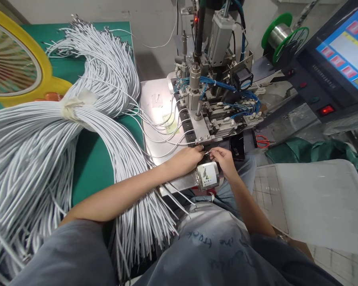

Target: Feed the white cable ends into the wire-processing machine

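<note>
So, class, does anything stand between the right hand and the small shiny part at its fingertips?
Nothing visible does: the right hand pinches the small shiny part directly. The left hand is on the part's other side; its grip is unclear.

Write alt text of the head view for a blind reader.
A person's left hand and right hand work close together at the front of a benchtop machine with blue tubes, the right fingers pinching a tiny silvery piece, not identifiable. White cables spread over a green tabletop at left; at right, a wire spool and lit screen.
</note>
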Available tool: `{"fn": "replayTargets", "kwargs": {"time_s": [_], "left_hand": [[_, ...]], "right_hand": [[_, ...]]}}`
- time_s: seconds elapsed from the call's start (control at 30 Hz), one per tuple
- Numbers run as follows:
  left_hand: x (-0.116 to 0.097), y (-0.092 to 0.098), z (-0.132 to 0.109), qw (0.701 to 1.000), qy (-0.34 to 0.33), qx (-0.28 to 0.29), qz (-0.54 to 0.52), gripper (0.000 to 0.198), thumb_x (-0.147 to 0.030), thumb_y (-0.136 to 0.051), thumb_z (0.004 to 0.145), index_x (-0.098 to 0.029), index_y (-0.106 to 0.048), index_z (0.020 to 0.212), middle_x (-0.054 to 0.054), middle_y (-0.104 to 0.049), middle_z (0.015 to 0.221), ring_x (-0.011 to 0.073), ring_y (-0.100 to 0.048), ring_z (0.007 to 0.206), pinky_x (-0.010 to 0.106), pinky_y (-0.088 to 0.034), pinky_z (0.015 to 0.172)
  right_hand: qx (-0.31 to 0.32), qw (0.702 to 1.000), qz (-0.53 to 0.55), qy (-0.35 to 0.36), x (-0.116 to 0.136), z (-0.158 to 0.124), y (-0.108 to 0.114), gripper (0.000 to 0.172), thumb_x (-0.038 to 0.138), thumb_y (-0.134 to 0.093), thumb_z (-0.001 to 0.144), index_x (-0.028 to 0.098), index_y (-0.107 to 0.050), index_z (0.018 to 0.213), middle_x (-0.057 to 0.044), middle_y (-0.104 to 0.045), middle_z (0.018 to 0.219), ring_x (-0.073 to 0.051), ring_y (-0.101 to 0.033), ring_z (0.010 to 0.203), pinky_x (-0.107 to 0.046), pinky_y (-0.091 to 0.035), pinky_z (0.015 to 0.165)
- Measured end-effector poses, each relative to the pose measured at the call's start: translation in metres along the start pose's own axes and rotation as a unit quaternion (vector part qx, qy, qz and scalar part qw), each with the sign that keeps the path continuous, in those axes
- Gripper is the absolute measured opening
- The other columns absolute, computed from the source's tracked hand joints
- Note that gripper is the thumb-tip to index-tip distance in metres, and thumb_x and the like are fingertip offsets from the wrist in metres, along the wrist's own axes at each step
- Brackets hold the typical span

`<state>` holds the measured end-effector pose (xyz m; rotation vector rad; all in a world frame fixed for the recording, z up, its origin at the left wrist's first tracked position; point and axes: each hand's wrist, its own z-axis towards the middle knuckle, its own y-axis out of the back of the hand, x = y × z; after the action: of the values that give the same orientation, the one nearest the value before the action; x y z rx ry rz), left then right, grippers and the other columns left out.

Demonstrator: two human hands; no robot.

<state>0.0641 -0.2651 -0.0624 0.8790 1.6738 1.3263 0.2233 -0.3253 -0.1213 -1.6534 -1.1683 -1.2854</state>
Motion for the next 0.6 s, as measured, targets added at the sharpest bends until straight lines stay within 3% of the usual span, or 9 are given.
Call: {"fn": "replayTargets", "kwargs": {"time_s": [0.27,0.6], "left_hand": [[-0.0028,0.0063,-0.0035,1.000,-0.012,-0.004,0.006,0.043,-0.002,-0.040,0.080,-0.010,-0.053,0.120,0.011,-0.059,0.090,0.0170,-0.062,0.064,0.028,-0.047,0.056],[-0.0052,0.0062,-0.0017,0.997,-0.020,0.033,0.066,0.045,0.000,-0.037,0.083,-0.006,-0.048,0.126,0.014,-0.056,0.098,0.0199,-0.065,0.071,0.029,-0.048,0.056]], "right_hand": [[0.008,0.999,-0.038,0.033,0.0001,0.0018,0.0008,0.019,0.036,-0.063,0.064,0.017,-0.060,0.063,0.002,-0.056,0.054,-0.012,-0.050,0.053,-0.026,-0.043,0.054],[0.013,0.999,-0.046,0.023,-0.0022,0.0024,0.0004,0.017,0.034,-0.060,0.066,0.018,-0.059,0.064,0.002,-0.057,0.057,-0.012,-0.051,0.054,-0.025,-0.042,0.053]]}}
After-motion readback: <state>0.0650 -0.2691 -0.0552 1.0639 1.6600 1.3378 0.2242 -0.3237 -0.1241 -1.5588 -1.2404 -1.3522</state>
